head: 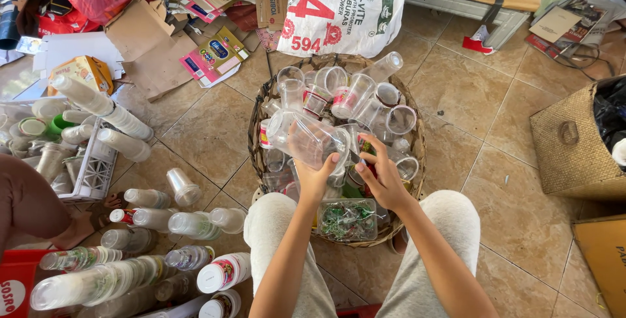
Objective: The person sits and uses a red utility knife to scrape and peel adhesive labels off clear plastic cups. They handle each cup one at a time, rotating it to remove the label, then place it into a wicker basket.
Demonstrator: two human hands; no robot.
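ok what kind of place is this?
Likely an informal recycling sorting spot on a tiled floor: a round woven basket full of clear plastic cups, the left hand holding one cup, stacked cups and flattened cardboard nearby.

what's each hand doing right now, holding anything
left hand: closed around a clear plastic cup, held over the round woven basket.
right hand: open, fingers spread, holding nothing, hovering over the cups in the basket.

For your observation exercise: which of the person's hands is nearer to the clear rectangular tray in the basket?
Right. The right hand hovers just above the clear rectangular tray; the left hand is higher and further left, holding a clear plastic cup.
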